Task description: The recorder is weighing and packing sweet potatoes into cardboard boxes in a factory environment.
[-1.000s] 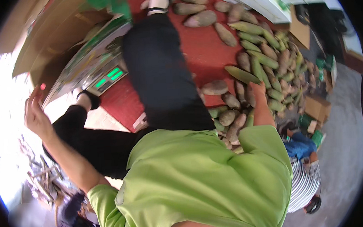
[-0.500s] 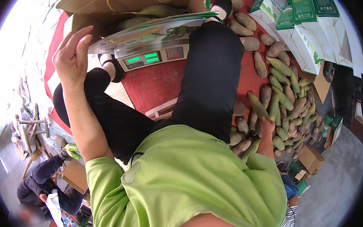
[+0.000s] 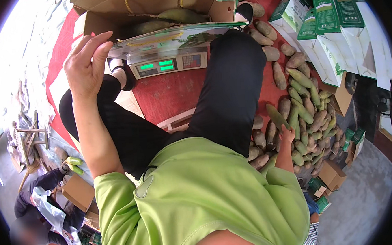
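Note:
My left hand (image 3: 86, 62) is at the near left corner of an upright cardboard box (image 3: 104, 21), its fingers extended with the thumb apart. Whether the fingertips touch the box edge is hard to tell. Several long green radishes (image 3: 182, 15) lie inside the box, which stands on a digital scale (image 3: 171, 64) with lit green displays. On my right, my right hand (image 3: 288, 135) grips the near end of a green radish (image 3: 276, 116) at the edge of a big pile of green and brownish radishes (image 3: 312, 126).
White-and-green cartons (image 3: 340, 28) stand at the far right. A red mat (image 3: 163, 95) lies between my legs, with a pale wooden stool (image 3: 176, 120) partly under me. At lower left a person (image 3: 44, 181) handles a pale plastic sheet, near an open cardboard box (image 3: 79, 192).
The box and scale sit slightly lower in view, and more of the box's inside shows. My right hand keeps the radish in nearly the same place. The other person's plastic sheet has spread out.

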`<move>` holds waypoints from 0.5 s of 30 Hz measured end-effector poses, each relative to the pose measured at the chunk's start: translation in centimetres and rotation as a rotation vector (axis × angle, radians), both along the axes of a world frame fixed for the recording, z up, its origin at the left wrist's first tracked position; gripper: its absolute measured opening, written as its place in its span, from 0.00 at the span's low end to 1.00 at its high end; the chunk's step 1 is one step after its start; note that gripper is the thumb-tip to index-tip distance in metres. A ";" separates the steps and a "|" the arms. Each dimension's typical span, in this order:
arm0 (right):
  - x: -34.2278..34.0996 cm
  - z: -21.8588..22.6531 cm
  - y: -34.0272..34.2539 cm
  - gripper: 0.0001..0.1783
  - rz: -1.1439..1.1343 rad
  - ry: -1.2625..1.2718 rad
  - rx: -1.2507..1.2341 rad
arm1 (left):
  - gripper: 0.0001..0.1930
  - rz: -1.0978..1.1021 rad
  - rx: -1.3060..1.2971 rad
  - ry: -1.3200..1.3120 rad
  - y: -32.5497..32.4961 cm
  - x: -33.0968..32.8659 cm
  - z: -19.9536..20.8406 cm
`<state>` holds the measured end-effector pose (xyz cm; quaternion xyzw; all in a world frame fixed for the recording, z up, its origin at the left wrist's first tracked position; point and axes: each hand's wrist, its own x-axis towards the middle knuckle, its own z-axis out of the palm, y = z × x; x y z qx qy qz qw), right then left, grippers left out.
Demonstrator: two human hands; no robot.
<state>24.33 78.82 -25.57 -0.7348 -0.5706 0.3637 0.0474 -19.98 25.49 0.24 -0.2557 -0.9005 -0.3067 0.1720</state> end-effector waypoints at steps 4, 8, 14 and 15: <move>-1.7 1.2 -1.0 0.34 0.010 -0.042 0.059 | 0.12 -0.008 -0.005 -0.029 0.0 0.2 0.1; -4.6 3.2 -2.7 0.32 0.076 -0.126 0.069 | 0.12 -0.012 0.006 -0.041 0.0 0.4 0.2; -3.6 0.5 -1.1 0.30 0.103 0.193 0.111 | 0.11 -0.005 -0.019 -0.053 0.2 0.3 0.3; -5.5 2.0 -2.3 0.29 0.074 0.240 0.055 | 0.11 0.000 -0.022 -0.051 0.1 0.5 0.4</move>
